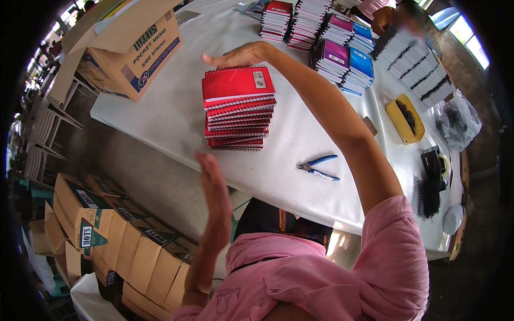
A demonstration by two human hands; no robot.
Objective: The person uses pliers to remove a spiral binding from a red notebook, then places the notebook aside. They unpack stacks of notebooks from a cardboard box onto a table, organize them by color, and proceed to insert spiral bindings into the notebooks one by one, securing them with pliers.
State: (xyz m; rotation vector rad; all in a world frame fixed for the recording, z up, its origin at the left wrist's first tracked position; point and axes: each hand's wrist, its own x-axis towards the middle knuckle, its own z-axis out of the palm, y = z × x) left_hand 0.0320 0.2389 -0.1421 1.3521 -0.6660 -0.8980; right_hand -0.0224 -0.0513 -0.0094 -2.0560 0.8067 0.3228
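A tall, uneven stack of red spiral-bound notebooks (235, 85) stands near the left front edge of the white-covered table (176, 120). My right hand (238, 55) reaches around to the stack's far side, its fingers stretched out and thumb raised. Whether its palm touches the notebooks is hidden behind the top one. Just in front of the stack, past the table's near edge, my left hand (215, 195) is held upright and flat, apart from the notebooks and a little blurred. Neither hand grips anything. Blue-handled cutting pliers (321, 167) lie on the table to the right of the stack.
An open cardboard box (131, 61) stands at the table's far left. Piles of purple and blue notebooks (342, 61) fill the back. To the right are a yellow tub (405, 119) of black bindings and a plastic bag (459, 122). Cardboard cartons (136, 241) sit below left.
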